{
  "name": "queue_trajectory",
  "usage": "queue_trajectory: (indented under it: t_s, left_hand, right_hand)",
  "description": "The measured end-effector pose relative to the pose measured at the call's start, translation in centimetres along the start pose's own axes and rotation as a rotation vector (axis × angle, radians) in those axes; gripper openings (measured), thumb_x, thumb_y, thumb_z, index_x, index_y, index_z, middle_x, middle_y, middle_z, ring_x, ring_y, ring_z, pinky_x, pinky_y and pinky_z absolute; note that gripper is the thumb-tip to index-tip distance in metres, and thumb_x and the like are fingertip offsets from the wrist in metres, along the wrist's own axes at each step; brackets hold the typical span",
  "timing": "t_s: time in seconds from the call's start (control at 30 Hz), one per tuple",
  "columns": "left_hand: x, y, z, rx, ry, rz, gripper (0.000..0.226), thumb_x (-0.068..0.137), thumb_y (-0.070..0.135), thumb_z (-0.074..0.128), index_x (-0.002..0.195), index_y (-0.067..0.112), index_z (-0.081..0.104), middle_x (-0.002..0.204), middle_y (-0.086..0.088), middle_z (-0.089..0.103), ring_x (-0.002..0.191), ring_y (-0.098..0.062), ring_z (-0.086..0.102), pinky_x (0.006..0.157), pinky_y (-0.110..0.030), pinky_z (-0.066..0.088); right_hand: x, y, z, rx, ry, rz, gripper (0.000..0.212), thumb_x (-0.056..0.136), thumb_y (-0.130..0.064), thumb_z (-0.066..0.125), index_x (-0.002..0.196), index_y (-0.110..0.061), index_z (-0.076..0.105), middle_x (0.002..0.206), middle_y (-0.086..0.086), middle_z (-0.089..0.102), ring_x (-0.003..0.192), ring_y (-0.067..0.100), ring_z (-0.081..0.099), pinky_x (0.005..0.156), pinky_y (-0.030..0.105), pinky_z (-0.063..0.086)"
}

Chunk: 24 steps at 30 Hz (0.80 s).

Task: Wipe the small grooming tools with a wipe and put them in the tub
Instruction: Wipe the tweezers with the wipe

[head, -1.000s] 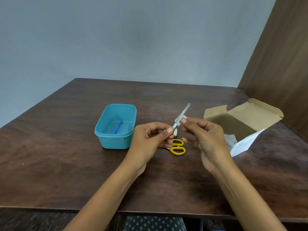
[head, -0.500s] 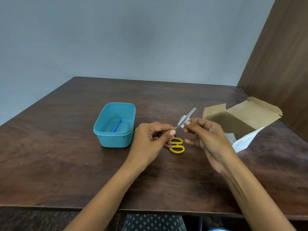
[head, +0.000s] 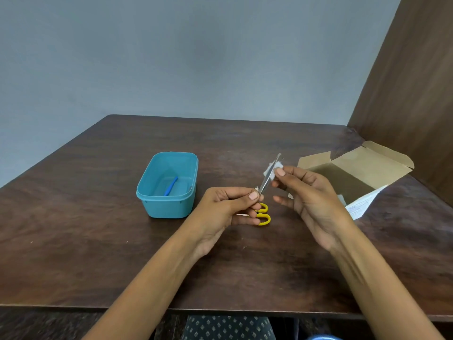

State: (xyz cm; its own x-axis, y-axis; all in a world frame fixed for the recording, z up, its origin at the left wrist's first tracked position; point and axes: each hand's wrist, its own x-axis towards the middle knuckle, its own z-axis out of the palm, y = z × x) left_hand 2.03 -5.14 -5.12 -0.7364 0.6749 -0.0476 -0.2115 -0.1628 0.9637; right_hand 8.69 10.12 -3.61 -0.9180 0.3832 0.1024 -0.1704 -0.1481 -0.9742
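My left hand (head: 228, 207) pinches the near end of a thin metal tweezers (head: 268, 177), which slants up and to the right. My right hand (head: 311, 197) pinches a small white wipe (head: 272, 168) against the upper part of the tweezers. Yellow-handled scissors (head: 263, 214) lie on the table just under my left hand, partly hidden by its fingers. A teal tub (head: 169, 207) stands to the left with a small blue tool (head: 170, 185) inside.
An open cardboard box (head: 355, 173) with a white leaflet (head: 360, 204) lies at the right, close to a wooden side wall (head: 411, 94). The dark wooden table (head: 98, 241) ends at its near edge below my forearms.
The wipe in my right hand has slid up the tweezers towards the far tip. My left hand has held the near end in about the same place.
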Motion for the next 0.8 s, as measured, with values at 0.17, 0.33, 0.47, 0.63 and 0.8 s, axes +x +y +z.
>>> queue_trajectory:
  t_s: [0.17, 0.33, 0.47, 0.63, 0.8]
  left_hand:
    - [0.0, 0.6, -0.3, -0.331, -0.143, -0.308, 0.017, 0.075, 0.008, 0.061, 0.085, -0.002, 0.069, 0.064, -0.005, 0.062, 0.052, -0.008, 0.062, 0.051, -0.018, 0.056]
    - [0.0, 0.7, -0.4, -0.435, -0.165, -0.361, 0.018, 0.075, 0.01, 0.06, 0.082, -0.001, 0.073, 0.065, -0.005, 0.06, 0.054, -0.008, 0.062, 0.048, -0.018, 0.056]
    - [-0.1, 0.4, -0.2, -0.234, -0.082, -0.192, 0.021, 0.075, 0.015, 0.064, 0.087, 0.001, 0.071, 0.065, -0.002, 0.068, 0.057, -0.006, 0.067, 0.05, -0.016, 0.055]
    - [-0.1, -0.3, 0.0, 0.125, 0.062, 0.096, 0.011, 0.085, 0.009, 0.063, 0.086, 0.002, 0.071, 0.061, -0.001, 0.068, 0.058, -0.009, 0.066, 0.053, -0.019, 0.055]
    - [0.0, -0.7, 0.1, 0.312, 0.129, 0.248, 0.007, 0.084, 0.008, 0.066, 0.083, 0.003, 0.071, 0.06, -0.002, 0.067, 0.056, -0.01, 0.066, 0.053, -0.019, 0.055]
  right_hand:
    - [-0.2, 0.2, 0.1, 0.002, -0.089, 0.008, 0.014, 0.075, -0.024, 0.064, 0.084, -0.014, 0.068, 0.085, 0.003, 0.065, 0.079, 0.006, 0.061, 0.061, 0.02, 0.052]
    - [-0.1, 0.4, 0.0, 0.003, -0.153, 0.033, 0.014, 0.078, -0.026, 0.063, 0.087, -0.015, 0.064, 0.082, 0.002, 0.063, 0.082, 0.012, 0.06, 0.071, 0.023, 0.051]
    - [-0.2, 0.6, 0.4, -0.001, -0.058, -0.009, 0.013, 0.073, -0.028, 0.064, 0.082, -0.019, 0.067, 0.076, -0.008, 0.067, 0.076, 0.001, 0.06, 0.064, 0.018, 0.047]
    - [-0.1, 0.5, 0.5, -0.013, 0.09, -0.051, 0.004, 0.08, -0.024, 0.065, 0.08, -0.02, 0.067, 0.069, -0.011, 0.065, 0.071, -0.001, 0.058, 0.063, 0.018, 0.044]
    - [-0.1, 0.3, 0.5, -0.067, 0.171, -0.073, 0.003, 0.084, -0.019, 0.066, 0.082, -0.018, 0.068, 0.067, -0.012, 0.063, 0.066, -0.003, 0.057, 0.058, 0.016, 0.045]
